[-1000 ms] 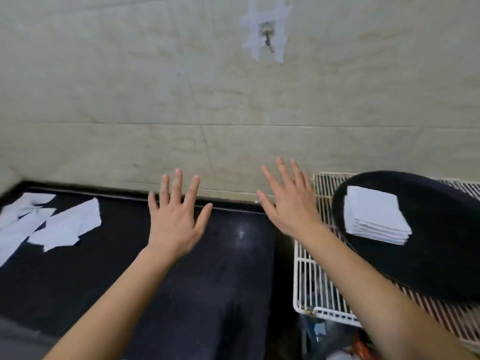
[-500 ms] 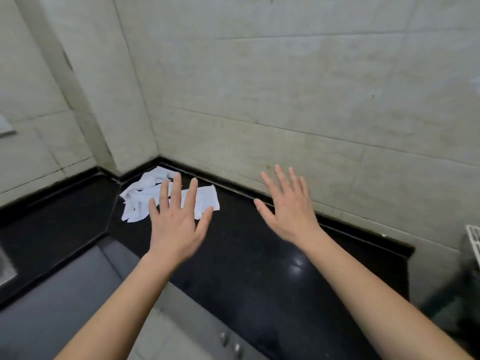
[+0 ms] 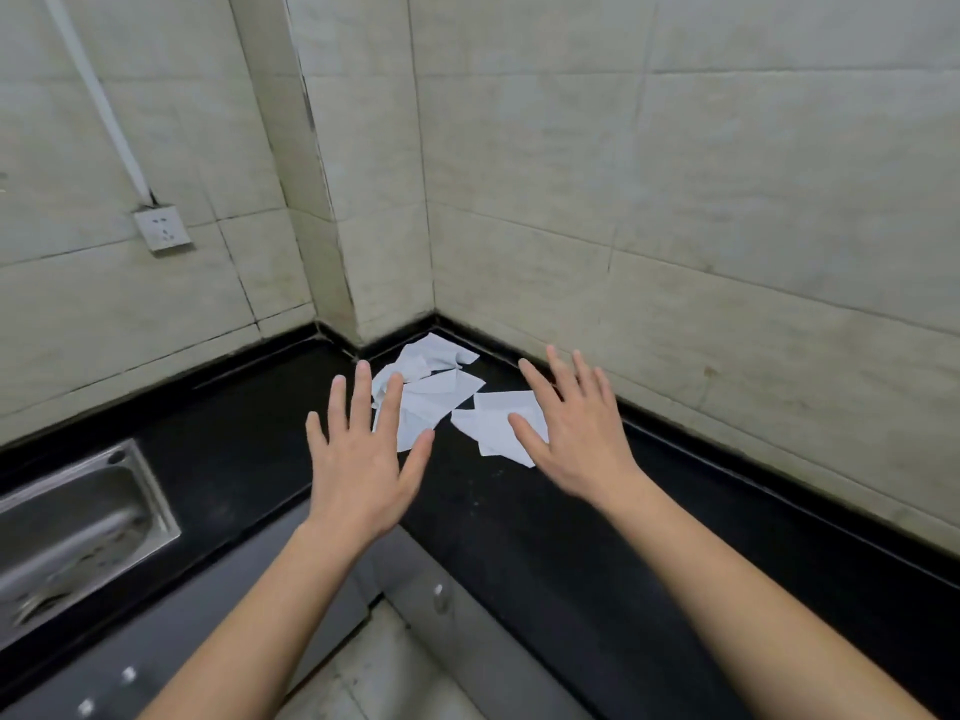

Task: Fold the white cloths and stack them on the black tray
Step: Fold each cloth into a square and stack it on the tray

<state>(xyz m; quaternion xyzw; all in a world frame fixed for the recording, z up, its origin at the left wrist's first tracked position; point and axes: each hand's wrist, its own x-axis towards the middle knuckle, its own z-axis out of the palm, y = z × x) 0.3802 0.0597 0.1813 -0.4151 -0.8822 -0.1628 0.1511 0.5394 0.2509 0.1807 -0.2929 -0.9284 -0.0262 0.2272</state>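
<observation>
We hold our left hand (image 3: 358,470) and right hand (image 3: 576,433) flat, fingers spread, grasping nothing. Both hover just in front of the white cloths (image 3: 441,392) crumpled on the black counter (image 3: 519,537).

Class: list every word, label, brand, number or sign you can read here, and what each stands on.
None to read.
The socket shows only plug holes, no lettering.
The cloths are plain white.
The sink, counter and wall tiles show no legible marks.
</observation>
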